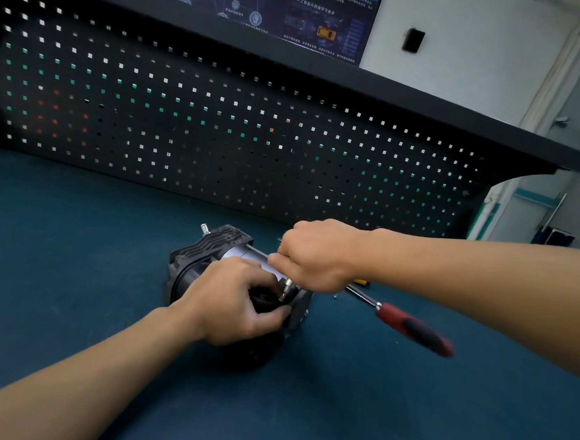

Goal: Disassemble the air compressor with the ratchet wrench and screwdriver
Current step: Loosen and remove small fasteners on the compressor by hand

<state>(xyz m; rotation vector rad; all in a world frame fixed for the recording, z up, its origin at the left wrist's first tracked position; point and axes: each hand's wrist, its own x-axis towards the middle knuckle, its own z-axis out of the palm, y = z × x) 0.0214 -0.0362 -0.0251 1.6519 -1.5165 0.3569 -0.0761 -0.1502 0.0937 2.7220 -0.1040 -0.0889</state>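
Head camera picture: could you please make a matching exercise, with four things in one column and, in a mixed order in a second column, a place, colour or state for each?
Column one
1. ratchet wrench
2. air compressor
3. left hand
4. pegboard

Column two
A. stands upright behind the table
B. lies on the dark teal table
C. has a red and black handle
D. holds the black end of the air compressor

Right pairs: 1-C, 2-B, 3-D, 4-A.
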